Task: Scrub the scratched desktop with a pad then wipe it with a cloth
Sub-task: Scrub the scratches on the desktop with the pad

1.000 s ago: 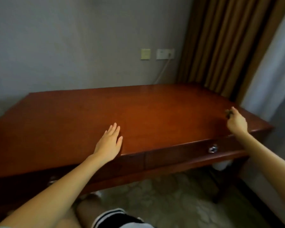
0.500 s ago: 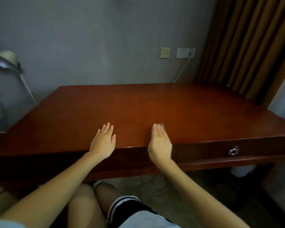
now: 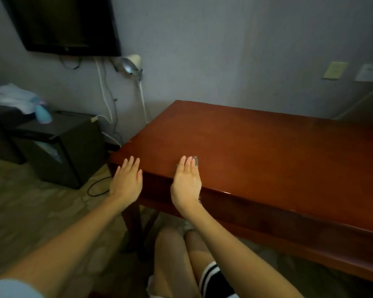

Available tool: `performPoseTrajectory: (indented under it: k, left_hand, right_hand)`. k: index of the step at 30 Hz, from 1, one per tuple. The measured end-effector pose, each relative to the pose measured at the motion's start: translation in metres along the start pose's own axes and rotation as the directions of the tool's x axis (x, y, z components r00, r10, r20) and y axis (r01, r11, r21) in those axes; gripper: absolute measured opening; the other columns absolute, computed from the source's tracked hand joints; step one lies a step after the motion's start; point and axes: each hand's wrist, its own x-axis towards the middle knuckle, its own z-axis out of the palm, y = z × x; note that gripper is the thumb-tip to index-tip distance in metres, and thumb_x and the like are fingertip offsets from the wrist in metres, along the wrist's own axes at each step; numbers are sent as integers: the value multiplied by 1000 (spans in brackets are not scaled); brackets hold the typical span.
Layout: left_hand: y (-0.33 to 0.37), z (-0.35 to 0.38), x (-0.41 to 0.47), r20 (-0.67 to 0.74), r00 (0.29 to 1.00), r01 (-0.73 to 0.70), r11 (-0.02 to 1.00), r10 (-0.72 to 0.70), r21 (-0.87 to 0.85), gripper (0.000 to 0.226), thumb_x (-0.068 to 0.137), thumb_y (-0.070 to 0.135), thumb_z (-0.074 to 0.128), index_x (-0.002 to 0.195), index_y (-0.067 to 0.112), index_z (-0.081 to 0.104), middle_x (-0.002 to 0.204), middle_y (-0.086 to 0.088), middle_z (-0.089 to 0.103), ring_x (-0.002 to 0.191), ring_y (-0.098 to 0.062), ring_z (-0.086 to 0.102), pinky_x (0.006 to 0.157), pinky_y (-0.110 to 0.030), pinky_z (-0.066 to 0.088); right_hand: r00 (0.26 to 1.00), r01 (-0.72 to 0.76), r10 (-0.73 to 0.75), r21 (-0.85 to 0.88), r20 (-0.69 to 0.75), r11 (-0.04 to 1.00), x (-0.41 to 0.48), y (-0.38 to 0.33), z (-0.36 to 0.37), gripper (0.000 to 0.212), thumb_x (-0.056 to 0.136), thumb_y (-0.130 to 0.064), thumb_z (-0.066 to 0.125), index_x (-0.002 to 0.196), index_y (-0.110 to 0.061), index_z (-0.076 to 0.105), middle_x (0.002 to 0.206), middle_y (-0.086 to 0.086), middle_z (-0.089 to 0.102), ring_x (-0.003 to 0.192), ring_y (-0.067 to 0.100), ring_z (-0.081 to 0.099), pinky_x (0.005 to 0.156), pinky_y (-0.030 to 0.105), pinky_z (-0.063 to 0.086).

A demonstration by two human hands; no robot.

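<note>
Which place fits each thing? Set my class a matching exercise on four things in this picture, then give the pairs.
Things:
1. pad
2. lamp
3. television
4. left hand

Places:
a. mounted on the wall, top left
b. at the near left corner of the desk
c. under the fingers of the right hand
d. standing by the wall, left of the desk

Pairs: 1-c, 2-d, 3-a, 4-b.

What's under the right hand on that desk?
The edge of a grey pad peeks past the flat fingers of the right hand on the desktop; the rest is covered.
</note>
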Motion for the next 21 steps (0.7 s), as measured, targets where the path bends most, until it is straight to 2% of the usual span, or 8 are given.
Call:
performPoseTrajectory:
  k: [4,10,12,14,16,17,18,21]
  left_hand:
    - [-36,-5,-1,-51,998,47,999,-47,6,51,104,26,26,152,13,15,160,-3,12,148,-18,9,120,-34,10]
    - [-95,-9,-13,-51,979,196,980,-198,-40,55,102,20,32,153,10,12,160,-6,11,148,-19,8,120,-32,8]
    - [-115,-10,-24,-44,971,234,971,-236,-40,56,102,20,32,152,10,11,160,-6,9,148,-19,7,120,-32,6]
    - [-133,-14,-36,-34,961,272,962,-273,-30,57,101,18,34,152,8,10,160,-7,8,148,-19,6,119,-31,5]
    - [-146,-20,-46,-30,949,313,949,-314,-26,58,100,16,35,152,7,10,160,-8,8,148,-20,6,119,-30,4]
    - [-151,-24,-49,-33,943,331,943,-332,-24,58,100,16,35,152,6,9,160,-8,8,148,-20,6,119,-30,4]
    - [-154,-27,-50,-34,937,346,938,-346,-23,58,100,17,34,152,6,9,160,-9,8,148,-20,6,119,-30,4]
    - [-154,-31,-47,-43,932,357,933,-359,-40,58,101,17,33,152,6,7,160,-9,6,148,-19,6,120,-30,5]
  right_hand:
    - [981,124,-131,58,141,991,24,-63,20,53,99,-7,28,147,8,9,153,30,15,145,36,13,121,40,10]
    - [947,249,-260,78,189,965,55,-153,56,52,99,-4,26,148,5,10,153,28,19,145,36,14,119,39,7]
    - [918,306,-321,98,231,947,66,-180,64,55,97,0,29,148,4,9,152,28,21,144,34,18,119,37,13]
    - [863,370,-402,158,306,916,72,-205,70,61,96,0,37,150,0,9,147,25,33,136,33,34,111,36,30]
    - [732,445,-519,268,440,855,70,-228,70,68,94,-3,44,152,-7,7,136,20,47,121,33,51,95,39,44]
    - [666,475,-569,314,483,822,68,-236,67,72,94,-6,48,152,-9,6,135,18,50,117,33,54,92,41,45]
    - [637,492,-600,345,483,799,67,-241,64,75,92,-8,52,152,-11,8,135,17,49,116,33,55,91,42,46]
    - [710,496,-631,416,311,762,84,-232,46,76,88,0,53,151,-14,13,140,12,47,117,28,56,92,39,51]
